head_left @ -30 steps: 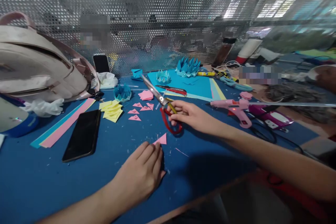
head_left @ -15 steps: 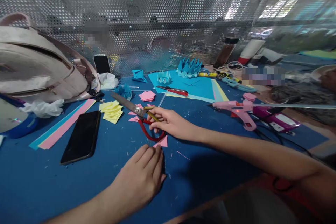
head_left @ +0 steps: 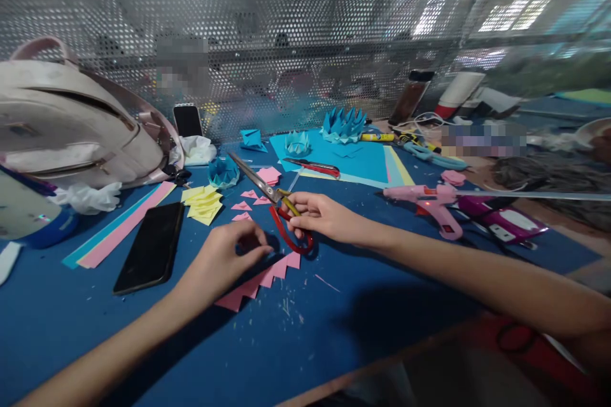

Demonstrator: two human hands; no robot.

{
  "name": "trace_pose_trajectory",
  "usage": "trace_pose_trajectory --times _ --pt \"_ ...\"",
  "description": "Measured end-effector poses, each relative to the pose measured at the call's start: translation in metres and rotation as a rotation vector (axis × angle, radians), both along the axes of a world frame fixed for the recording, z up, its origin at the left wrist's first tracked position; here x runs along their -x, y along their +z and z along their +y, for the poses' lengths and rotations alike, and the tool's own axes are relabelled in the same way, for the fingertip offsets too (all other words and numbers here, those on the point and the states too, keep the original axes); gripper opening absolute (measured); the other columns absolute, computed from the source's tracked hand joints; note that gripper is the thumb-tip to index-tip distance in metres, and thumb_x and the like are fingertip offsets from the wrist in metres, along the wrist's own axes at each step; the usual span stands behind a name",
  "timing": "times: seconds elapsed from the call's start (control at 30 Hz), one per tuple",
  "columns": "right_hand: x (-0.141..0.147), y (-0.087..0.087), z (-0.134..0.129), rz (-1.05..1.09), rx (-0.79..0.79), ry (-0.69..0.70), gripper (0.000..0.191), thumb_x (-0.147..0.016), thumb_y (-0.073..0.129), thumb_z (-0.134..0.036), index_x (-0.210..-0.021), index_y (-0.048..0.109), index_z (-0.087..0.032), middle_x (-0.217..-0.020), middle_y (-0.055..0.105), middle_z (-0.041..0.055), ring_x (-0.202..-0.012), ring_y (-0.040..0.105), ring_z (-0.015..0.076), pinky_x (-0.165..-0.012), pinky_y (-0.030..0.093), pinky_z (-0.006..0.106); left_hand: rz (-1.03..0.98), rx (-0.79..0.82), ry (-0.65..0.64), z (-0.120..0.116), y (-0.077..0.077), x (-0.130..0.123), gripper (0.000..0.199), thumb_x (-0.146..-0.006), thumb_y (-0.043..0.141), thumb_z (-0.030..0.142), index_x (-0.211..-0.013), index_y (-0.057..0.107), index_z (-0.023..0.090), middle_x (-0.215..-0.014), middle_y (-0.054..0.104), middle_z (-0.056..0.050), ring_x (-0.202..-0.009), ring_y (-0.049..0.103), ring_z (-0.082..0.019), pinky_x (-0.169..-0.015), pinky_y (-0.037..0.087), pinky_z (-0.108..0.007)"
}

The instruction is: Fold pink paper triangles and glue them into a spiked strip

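Toothed row of pink paper (head_left: 264,279) lies lower centre of frame, long axis rising rightward. Your left hand (head_left: 223,261), nearer, sits along its upper edge, fingers curled toward thumb; can't tell if pinching. Your right hand (head_left: 325,217) grips red-handled scissors (head_left: 270,193).

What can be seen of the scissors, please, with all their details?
The scissors have long, metallic-looking blades, which appear closed or nearly so, a round pivot and a glossy red handle loop; another handle part looks yellowish. The right hand grips the handles, partly hiding them. The blades point forward and leftward over the blue table. Whether they touch it is unclear.
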State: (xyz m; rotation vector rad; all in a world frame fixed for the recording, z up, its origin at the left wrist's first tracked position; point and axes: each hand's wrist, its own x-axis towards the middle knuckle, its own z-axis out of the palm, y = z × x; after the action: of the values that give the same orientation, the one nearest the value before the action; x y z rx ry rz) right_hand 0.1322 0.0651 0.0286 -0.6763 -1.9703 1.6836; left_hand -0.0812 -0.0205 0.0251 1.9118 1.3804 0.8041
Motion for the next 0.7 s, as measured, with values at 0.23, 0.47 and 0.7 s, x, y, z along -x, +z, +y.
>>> trace_pose_trajectory --times 0.23,0.47,0.7 --pt "-0.004 0.001 0.001 0.020 -0.063 0.016 0.020 -0.087 0.057 -0.018 -0.106 0.053 -0.015 -0.082 0.061 0.0007 -0.066 0.058 0.0103 -0.065 0.049 0.025 -0.725 0.470 -0.076 0.016 -0.003 -0.027 0.051 -0.070 0.079 0.021 -0.116 0.055 0.017 -0.117 0.064 -0.010 -0.072 0.066 -0.011 -0.074 0.052 -0.029" --pt "-0.013 -0.002 0.004 -0.032 -0.102 -0.064 0.014 -0.085 0.058 -0.018 -0.098 0.053 -0.017 -0.081 0.061 0.0000 -0.069 0.059 0.0113 -0.069 0.050 0.026 -0.547 0.485 -0.046 0.020 0.008 -0.035 0.011 -0.071 0.077 0.019 -0.079 0.073 0.013 -0.069 0.071 -0.003 -0.063 0.067 -0.013 -0.069 0.054 -0.026" --pt "-0.030 -0.006 0.007 -0.074 -0.043 -0.064 0.022 -0.087 0.061 -0.026 -0.104 0.052 -0.016 -0.083 0.060 -0.0001 -0.067 0.058 0.0107 -0.069 0.049 0.027 -0.530 0.407 0.022 0.030 -0.002 -0.021 0.012 -0.074 0.075 0.026 -0.078 0.077 0.015 -0.065 0.074 -0.004 -0.056 0.067 -0.013 -0.059 0.055 -0.025"
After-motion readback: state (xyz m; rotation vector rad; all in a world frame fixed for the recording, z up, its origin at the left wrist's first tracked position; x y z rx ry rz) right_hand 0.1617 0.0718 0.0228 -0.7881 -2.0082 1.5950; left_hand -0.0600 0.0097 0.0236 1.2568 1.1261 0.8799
